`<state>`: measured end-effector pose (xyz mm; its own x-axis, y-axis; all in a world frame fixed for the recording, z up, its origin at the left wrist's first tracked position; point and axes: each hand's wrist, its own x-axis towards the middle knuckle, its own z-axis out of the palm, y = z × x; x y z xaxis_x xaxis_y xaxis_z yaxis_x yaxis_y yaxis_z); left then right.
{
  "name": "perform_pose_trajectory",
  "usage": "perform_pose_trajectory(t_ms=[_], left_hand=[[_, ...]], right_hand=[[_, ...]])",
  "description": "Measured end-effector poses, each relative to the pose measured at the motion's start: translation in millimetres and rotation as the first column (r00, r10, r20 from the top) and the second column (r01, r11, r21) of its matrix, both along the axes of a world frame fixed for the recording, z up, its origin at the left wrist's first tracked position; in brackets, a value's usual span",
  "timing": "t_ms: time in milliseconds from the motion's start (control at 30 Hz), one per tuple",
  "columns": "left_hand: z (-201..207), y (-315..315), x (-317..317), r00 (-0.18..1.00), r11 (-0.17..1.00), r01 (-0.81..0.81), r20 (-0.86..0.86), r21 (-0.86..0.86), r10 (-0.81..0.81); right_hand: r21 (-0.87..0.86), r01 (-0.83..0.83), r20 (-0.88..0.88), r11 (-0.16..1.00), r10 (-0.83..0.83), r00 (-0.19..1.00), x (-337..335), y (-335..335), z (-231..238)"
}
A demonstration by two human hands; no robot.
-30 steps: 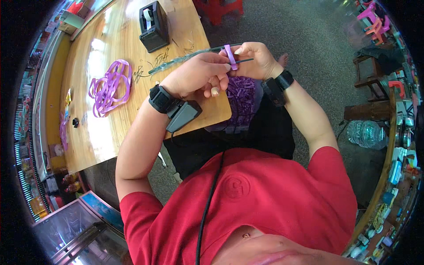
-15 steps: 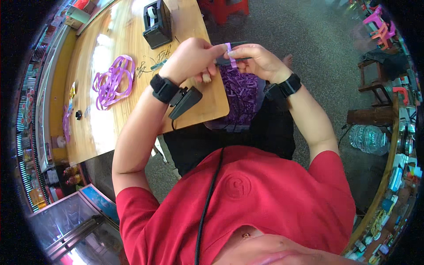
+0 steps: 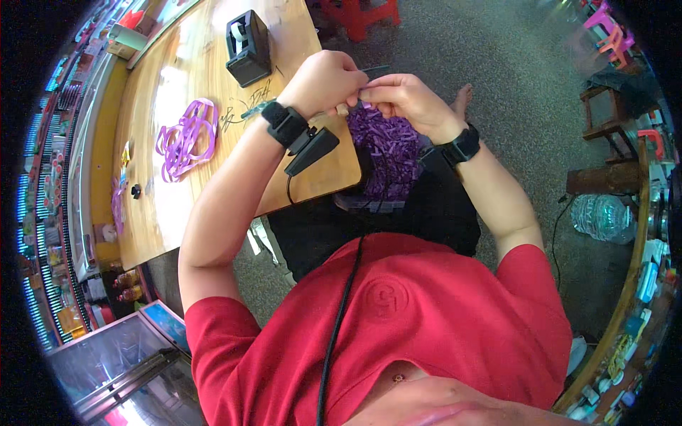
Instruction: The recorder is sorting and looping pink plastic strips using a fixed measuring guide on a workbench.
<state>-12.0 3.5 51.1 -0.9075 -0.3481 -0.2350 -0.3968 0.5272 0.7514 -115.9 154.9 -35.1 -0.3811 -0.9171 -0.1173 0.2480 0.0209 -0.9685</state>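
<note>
- The left hand (image 3: 328, 82) is over the table's right edge, its back to the camera; the fingers are curled, but their tips are hidden, so I cannot tell what they grip.
- The right hand (image 3: 406, 101), just past that edge, has thumb and forefinger pinched on a lilac strip (image 3: 366, 105), mostly covered by the fingers.
- A thin dark stick (image 3: 376, 68) shows beyond the fingertips; its other end is lost behind the left hand.
- A green bundle (image 3: 254, 111) on the table, near the right edge, is partly hidden by the left wrist.
- The wooden table (image 3: 234, 177) has a rounded near right corner; its far edge is cut off.
- Beside that corner, outside the right edge, a tub of shiny purple ribbon pieces (image 3: 389, 153) is filled high, its walls barely visible.
- Open speckled floor (image 3: 497, 92) stretches right of the right hand.
- A looped heap of flat, glossy purple ribbon (image 3: 188, 138) lies toward the table's left edge, well apart from both hands.
- A boxy black tape dispenser (image 3: 249, 50) stands near the right edge, farther back.
</note>
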Motion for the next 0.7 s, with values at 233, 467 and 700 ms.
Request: perform_pose_trajectory(t_ms=[233, 467, 700], left_hand=[[12, -12, 7, 0.999, 0.981, -0.003, -0.052, 0.194, 0.014], [-18, -30, 23, 0.993, 0.939, -0.047, -0.088, 0.341, 0.082], [-14, -24, 24, 0.993, 0.957, -0.041, -0.093, 0.288, 0.07]], right_hand=[[-0.097, -0.097, 0.184, 0.991, 0.114, 0.976, -13, 9, -13], [-0.001, -0.019, 0.467, 1.0, 0.017, 0.884, -9, -9, -19], [-0.374, -0.054, 0.74, 0.926, 0.334, 0.584, 8, -44, -86]])
